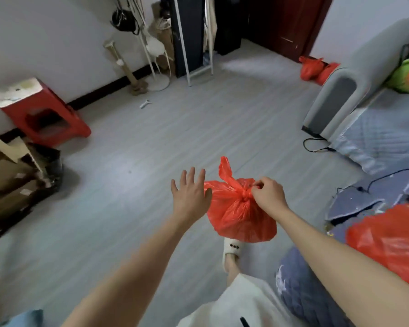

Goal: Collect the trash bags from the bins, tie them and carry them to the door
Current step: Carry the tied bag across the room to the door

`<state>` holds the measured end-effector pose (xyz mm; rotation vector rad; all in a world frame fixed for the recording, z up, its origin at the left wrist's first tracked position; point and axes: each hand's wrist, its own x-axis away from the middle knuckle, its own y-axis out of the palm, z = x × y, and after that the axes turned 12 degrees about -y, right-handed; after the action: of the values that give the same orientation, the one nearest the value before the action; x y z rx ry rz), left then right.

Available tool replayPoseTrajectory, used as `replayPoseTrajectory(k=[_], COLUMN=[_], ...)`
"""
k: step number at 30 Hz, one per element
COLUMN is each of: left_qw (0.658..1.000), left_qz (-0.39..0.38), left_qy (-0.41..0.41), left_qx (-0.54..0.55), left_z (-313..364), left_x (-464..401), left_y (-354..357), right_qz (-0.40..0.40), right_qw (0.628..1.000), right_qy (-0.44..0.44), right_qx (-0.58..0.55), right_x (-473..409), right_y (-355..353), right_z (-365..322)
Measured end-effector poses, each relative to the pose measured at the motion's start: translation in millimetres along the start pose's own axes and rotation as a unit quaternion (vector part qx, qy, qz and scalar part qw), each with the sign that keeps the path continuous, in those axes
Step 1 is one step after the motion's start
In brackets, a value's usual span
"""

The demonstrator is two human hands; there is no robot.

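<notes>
A knotted red trash bag (239, 213) hangs in front of me above the floor. My right hand (267, 194) pinches it at the knot, with one loose bag ear sticking up. My left hand (190, 193) is spread flat just left of the bag, fingers apart, holding nothing. Two more tied red bags (313, 69) lie on the floor at the far right, near the dark red door (286, 22). Another red bag (390, 241) rests on the bed at my right.
A red plastic stool (43, 114) stands by the left wall, with cardboard boxes (7, 171) and a dark bin (53, 166) next to it. A grey bed (373, 128) with cables runs along the right. A coat stand and a mirror (189, 36) stand at the back.
</notes>
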<state>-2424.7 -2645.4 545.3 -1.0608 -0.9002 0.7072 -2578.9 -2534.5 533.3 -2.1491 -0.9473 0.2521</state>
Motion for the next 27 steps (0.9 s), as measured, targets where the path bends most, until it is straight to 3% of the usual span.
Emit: replayPoseTrajectory(k=[8, 20, 27], left_qw=[0.999, 0.995, 0.986], left_qz=[-0.019, -0.036, -0.062], left_qy=[0.022, 0.081, 0.146], left_qx=[-0.016, -0.04, -0.056], left_z=[129.9, 280.7, 415.8], left_x=[-229.9, -596.0, -782.6], left_y=[-54.8, -102.7, -146.6], right_qz=[-0.004, 0.075, 0.123], right_qw=[0.999, 0.991, 0.978], right_qy=[0.046, 0.107, 0.163], right_qx=[-0.028, -0.013, -0.04], right_x=[-248.3, -622.9, -808.4], right_y=[-57.7, -115.5, -190.5], right_z=[0.8, 17.7, 22.8])
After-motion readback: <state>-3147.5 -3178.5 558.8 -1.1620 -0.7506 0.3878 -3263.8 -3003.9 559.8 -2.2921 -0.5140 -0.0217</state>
